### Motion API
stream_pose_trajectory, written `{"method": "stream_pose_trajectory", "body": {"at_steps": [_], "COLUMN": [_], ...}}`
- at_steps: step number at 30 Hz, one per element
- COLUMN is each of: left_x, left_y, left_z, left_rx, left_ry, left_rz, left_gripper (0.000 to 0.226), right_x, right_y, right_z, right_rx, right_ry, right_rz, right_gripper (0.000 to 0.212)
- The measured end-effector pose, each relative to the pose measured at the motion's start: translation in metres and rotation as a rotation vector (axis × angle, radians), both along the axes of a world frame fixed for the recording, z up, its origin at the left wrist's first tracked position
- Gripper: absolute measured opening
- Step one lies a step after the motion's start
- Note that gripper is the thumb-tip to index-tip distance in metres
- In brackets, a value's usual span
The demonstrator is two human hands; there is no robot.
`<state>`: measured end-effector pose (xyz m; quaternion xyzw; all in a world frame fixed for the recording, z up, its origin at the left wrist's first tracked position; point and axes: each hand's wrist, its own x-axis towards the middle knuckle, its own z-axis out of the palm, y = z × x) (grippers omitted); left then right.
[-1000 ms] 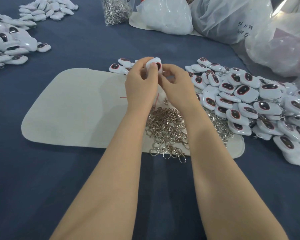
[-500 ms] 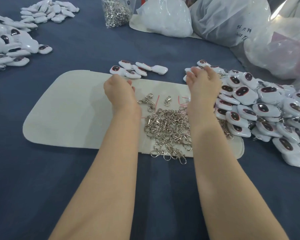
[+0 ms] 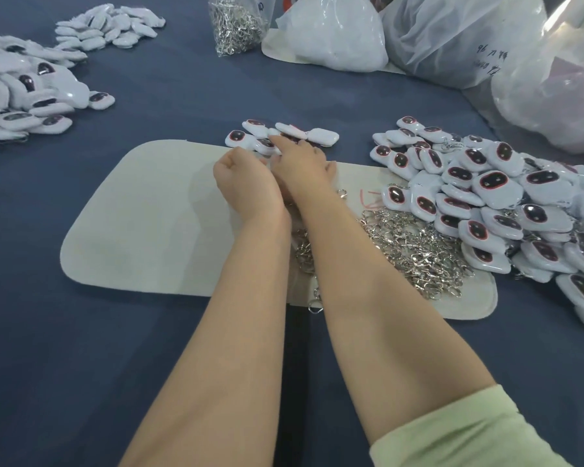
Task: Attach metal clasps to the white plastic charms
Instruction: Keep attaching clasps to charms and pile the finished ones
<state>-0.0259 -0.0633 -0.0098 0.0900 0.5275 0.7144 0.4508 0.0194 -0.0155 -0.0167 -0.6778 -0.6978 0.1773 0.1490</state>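
At a table under dark blue cloth (image 3: 81, 365), two bare forearms stretched forward over a pale grey felt mat (image 3: 142, 214). At the mat's far edge, right hand (image 3: 300, 163) with fingers (image 3: 284, 143) laid out straight and loosely spread on a short row of white plastic charms (image 3: 321, 135), thumb out to the side, touching rather than pinching as far as visible. Just beside it and against the right wrist, left hand (image 3: 246, 183) on the mat, fingers curled under into a fist; impossible to tell whether anything inside. On the near right part of the mat, a heap of silver metal clasps (image 3: 415, 244), partly hidden beneath the right forearm, with a few thin red strands (image 3: 368, 197) at its far side. Touching that heap, a large pile of charms (image 3: 486, 197), white with dark red-rimmed ovals, spilling from the mat's right end onto the cloth. Far left, well apart from the mat, another charm pile (image 3: 24, 96), and behind it a smaller charm pile (image 3: 108, 25). At the back, a clear bag of clasps (image 3: 236, 25) beside a filled white bag (image 3: 334, 38) and larger translucent plastic bags (image 3: 452, 38). On the right arm near the bottom edge, a pale green sleeve (image 3: 469, 433)
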Motion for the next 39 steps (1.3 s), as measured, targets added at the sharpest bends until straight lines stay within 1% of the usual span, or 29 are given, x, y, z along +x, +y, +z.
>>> {"method": "stream_pose_trajectory", "body": {"at_steps": [2, 4, 8, 11, 14, 16, 19, 21, 23, 25, 26, 27, 28, 30, 31, 32, 33, 35, 36, 39], "left_x": [0.001, 0.001, 0.002, 0.004, 0.004, 0.006, 0.012, 0.016, 0.017, 0.016, 0.015, 0.014, 0.014, 0.013, 0.012, 0.011, 0.011, 0.012, 0.013, 0.012], "left_y": [0.001, 0.001, 0.001, 0.0, 0.0, -0.001, -0.002, -0.003, -0.004, -0.004, -0.004, -0.003, -0.003, -0.001, -0.001, -0.001, -0.001, -0.004, -0.005, -0.007], "left_z": [0.0, 0.0, 0.001, 0.002, 0.003, 0.003, 0.006, 0.007, 0.006, 0.004, 0.003, 0.002, 0.002, 0.002, 0.001, 0.001, 0.001, 0.003, 0.004, 0.004], "left_rx": [0.007, 0.014, 0.013, 0.045, 0.075, 0.082, 0.109, 0.159, 0.165, 0.144, 0.141, 0.147, 0.153, 0.145, 0.139, 0.138, 0.141, 0.157, 0.162, 0.167], "left_ry": [-0.012, -0.018, -0.006, 0.033, 0.122, 0.17, 0.263, 0.273, 0.304, 0.329, 0.303, 0.258, 0.215, 0.178, 0.17, 0.16, 0.145, 0.108, 0.104, 0.145], "left_rz": [0.008, 0.012, 0.018, 0.026, 0.006, -0.069, -0.222, -0.285, -0.298, -0.281, -0.267, -0.252, -0.233, -0.187, -0.17, -0.157, -0.153, -0.161, -0.166, -0.169], "left_gripper": [0.014, 0.015, 0.019, 0.016, 0.014, 0.012, 0.014, 0.019, 0.018, 0.017, 0.019, 0.02, 0.019, 0.019, 0.018, 0.017, 0.015, 0.013, 0.017, 0.025], "right_x": [-0.001, 0.001, 0.009, 0.023, 0.038, 0.045, 0.05, 0.051, 0.053, 0.054, 0.055, 0.055, 0.056, 0.055, 0.053, 0.051, 0.048, 0.043, 0.042, 0.041], "right_y": [0.0, -0.001, -0.011, -0.017, -0.023, -0.029, -0.043, -0.05, -0.054, -0.054, -0.054, -0.052, -0.051, -0.049, -0.049, -0.049, -0.05, -0.05, -0.05, -0.05], "right_z": [-0.002, -0.002, -0.002, 0.005, 0.016, 0.024, 0.033, 0.034, 0.031, 0.03, 0.029, 0.028, 0.026, 0.021, 0.018, 0.016, 0.016, 0.016, 0.016, 0.014], "right_rx": [-0.007, 0.054, 0.24, 0.319, 0.374, 0.425, 0.455, 0.386, 0.275, 0.229, 0.243, 0.265, 0.267, 0.159, 0.076, 0.013, -0.013, -0.003, 0.005, 0.026], "right_ry": [-0.022, 0.024, 0.173, 0.329, 0.508, 0.558, 0.521, 0.492, 0.487, 0.533, 0.524, 0.46, 0.349, 0.119, 0.043, -0.001, -0.029, -0.064, -0.071, -0.102], "right_rz": [-0.004, -0.039, -0.138, -0.192, -0.176, -0.152, -0.03, 0.089, 0.161, 0.147, 0.108, 0.065, 0.034, 0.025, 0.038, 0.053, 0.065, 0.08, 0.086, 0.103], "right_gripper": [0.049, 0.046, 0.031, 0.023, 0.022, 0.024, 0.024, 0.016, 0.014, 0.017, 0.018, 0.018, 0.018, 0.025, 0.029, 0.029, 0.023, 0.007, 0.005, 0.014]}}
